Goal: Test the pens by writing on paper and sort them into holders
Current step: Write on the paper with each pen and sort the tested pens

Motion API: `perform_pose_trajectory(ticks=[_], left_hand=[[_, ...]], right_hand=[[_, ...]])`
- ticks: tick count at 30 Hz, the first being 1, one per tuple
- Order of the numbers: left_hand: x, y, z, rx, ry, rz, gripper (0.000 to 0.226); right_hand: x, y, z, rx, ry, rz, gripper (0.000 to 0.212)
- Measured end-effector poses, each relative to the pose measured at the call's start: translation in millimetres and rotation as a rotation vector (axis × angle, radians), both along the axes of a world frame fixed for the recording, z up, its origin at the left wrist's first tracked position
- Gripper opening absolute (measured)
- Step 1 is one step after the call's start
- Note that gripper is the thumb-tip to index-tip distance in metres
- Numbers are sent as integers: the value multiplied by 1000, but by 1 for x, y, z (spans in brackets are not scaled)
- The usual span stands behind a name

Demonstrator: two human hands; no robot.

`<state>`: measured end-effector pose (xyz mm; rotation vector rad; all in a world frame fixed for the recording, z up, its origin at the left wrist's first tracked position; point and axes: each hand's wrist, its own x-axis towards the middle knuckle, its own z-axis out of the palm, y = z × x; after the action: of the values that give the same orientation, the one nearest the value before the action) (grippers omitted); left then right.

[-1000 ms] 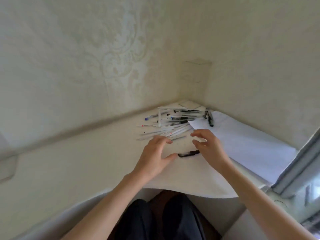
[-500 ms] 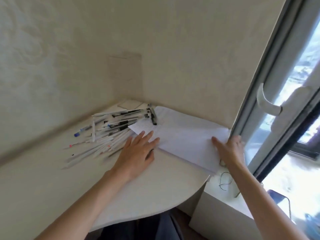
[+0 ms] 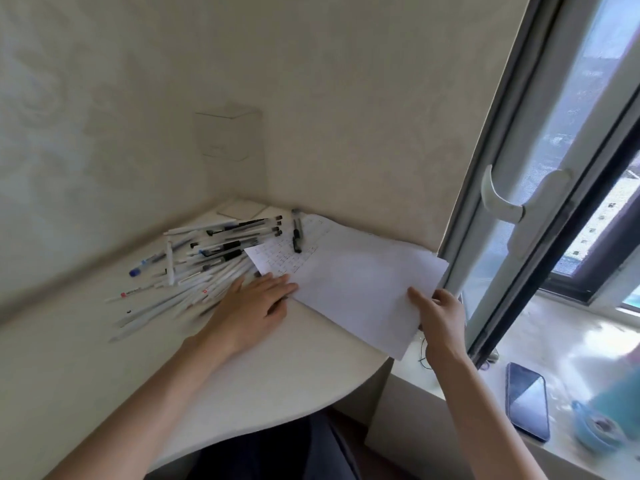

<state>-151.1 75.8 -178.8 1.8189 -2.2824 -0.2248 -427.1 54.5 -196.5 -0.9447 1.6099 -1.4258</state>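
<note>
A pile of several pens (image 3: 207, 258), white and clear with black grips, lies on the cream corner desk (image 3: 263, 368). One black pen (image 3: 296, 233) rests apart on a written sheet (image 3: 284, 259). A blank white paper sheet (image 3: 360, 289) lies over it, its right end lifted off the desk. My right hand (image 3: 438, 320) pinches that sheet's right edge. My left hand (image 3: 252, 310) lies flat with straight fingers beside the sheet's left edge, next to the pens. A clear holder (image 3: 227, 135) hangs on the wall in the corner.
A window (image 3: 554, 188) with a white handle (image 3: 498, 199) stands at the right. On the sill (image 3: 568, 348) lie a dark phone (image 3: 528, 400) and a blue tape dispenser (image 3: 597, 427). A thin black cable (image 3: 423, 355) hangs by the desk's right edge.
The view swung right from the desk to the window side. My right hand went from a small black object to the paper's right edge and now lifts it. My left hand stays flat.
</note>
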Motion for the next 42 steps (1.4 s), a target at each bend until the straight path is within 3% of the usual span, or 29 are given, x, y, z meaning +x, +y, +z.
perform_pose_trajectory(ticks=[3, 5, 14, 16, 21, 23, 25, 29, 33, 42], left_hand=[[3, 2, 0, -3, -9, -19, 42], [6, 3, -2, -11, -25, -26, 42], [36, 5, -3, -134, -39, 141, 42], [36, 5, -2, -170, -28, 133, 41], [24, 3, -3, -257, -11, 133, 53], [12, 0, 0, -341, 39, 78, 51], [-5, -5, 6, -387, 89, 9, 42], [-39, -20, 16, -182, 28, -133, 75], [-54, -43, 7, -45, -65, -112, 51], [-20, -62, -4, -60, -105, 150, 54]], right_hand=[[-6, 15, 14, -84, 36, 140, 3], [-6, 22, 20, -111, 6, 200, 11], [10, 31, 18, -207, -88, -13, 18], [7, 29, 17, -194, -104, -36, 18], [-6, 34, 13, -34, -360, -57, 22], [-10, 35, 15, 41, -472, 28, 6], [-12, 35, 19, 77, -524, 107, 4], [-12, 22, 20, 20, -302, 176, 18], [-13, 10, 16, -13, -181, 173, 18], [-24, 13, 2, -173, -233, 178, 16]])
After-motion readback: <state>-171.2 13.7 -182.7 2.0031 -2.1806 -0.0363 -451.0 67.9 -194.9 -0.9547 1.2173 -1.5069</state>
